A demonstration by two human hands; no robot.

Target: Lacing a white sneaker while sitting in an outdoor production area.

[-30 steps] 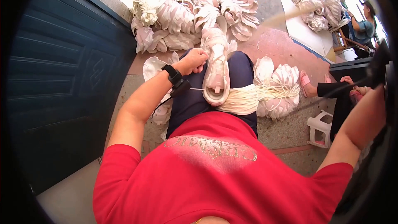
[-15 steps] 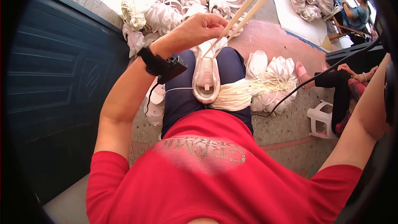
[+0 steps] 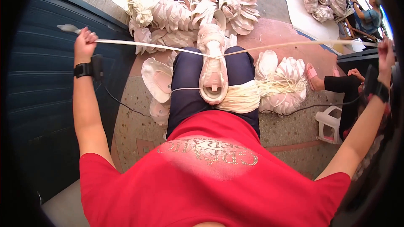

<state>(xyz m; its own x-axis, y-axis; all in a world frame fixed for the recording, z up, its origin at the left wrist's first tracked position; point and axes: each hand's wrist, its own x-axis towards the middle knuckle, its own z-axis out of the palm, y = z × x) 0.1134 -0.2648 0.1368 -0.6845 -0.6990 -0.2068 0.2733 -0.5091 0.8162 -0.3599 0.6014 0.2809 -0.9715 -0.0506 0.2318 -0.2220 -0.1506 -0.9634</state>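
A white and pink shoe upper (image 3: 210, 75) lies between my thighs, its opening toward me. A flat cream shoelace (image 3: 139, 44) runs out both ways from its front part. Far out to the left, my left hand (image 3: 85, 42) is closed round one length, and a loose end sticks out past the fist. My right hand (image 3: 385, 54), at the far right edge, is closed on the other length and partly lost in the dark rim. Both lengths are stretched nearly straight. Across my right thigh lies a bundle of cream laces (image 3: 242, 97).
Heaps of shoe uppers (image 3: 170, 14) lie on the floor ahead, with more uppers (image 3: 158, 77) by my left leg and a tied bunch (image 3: 288, 73) at right. A blue door (image 3: 46, 84) stands left. Seated people and a white stool (image 3: 328, 124) are at right.
My left hand has swung from above the shoe upper out to the far left. My right hand has come into view at right. The lace, earlier pulled upward, now spreads sideways.
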